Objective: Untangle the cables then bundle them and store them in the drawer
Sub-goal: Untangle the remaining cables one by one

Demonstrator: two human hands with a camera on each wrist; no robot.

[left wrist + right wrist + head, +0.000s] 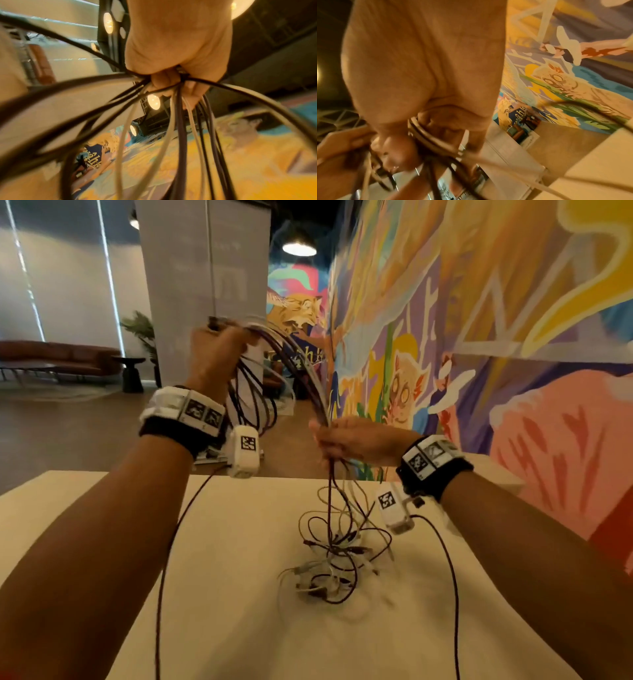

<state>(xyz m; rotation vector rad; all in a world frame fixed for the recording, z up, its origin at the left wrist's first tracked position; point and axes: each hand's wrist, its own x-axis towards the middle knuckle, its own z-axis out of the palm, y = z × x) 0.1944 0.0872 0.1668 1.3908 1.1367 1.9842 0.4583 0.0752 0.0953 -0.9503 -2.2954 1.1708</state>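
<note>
Several dark maroon and white cables (pixel 301 371) arc through the air between my two hands. My left hand (pixel 219 350) is raised above the table and grips looped strands (pixel 178 121) in a fist, with loops hanging below it. Lower and to the right, my right hand (pixel 346 440) holds the same bunch (pixel 426 136) where it drops toward the table. Below that hand a tangled heap of cables (pixel 335 559) with plugs lies on the cream table (pixel 222 594). No drawer is in view.
A colourful mural wall (pixel 479 337) runs along the right side, close to the table's far right corner. A grey pillar (pixel 205 285) stands beyond the table, with a sofa (pixel 58 357) and a plant far left. Thin camera leads trail from both wrists across the tabletop.
</note>
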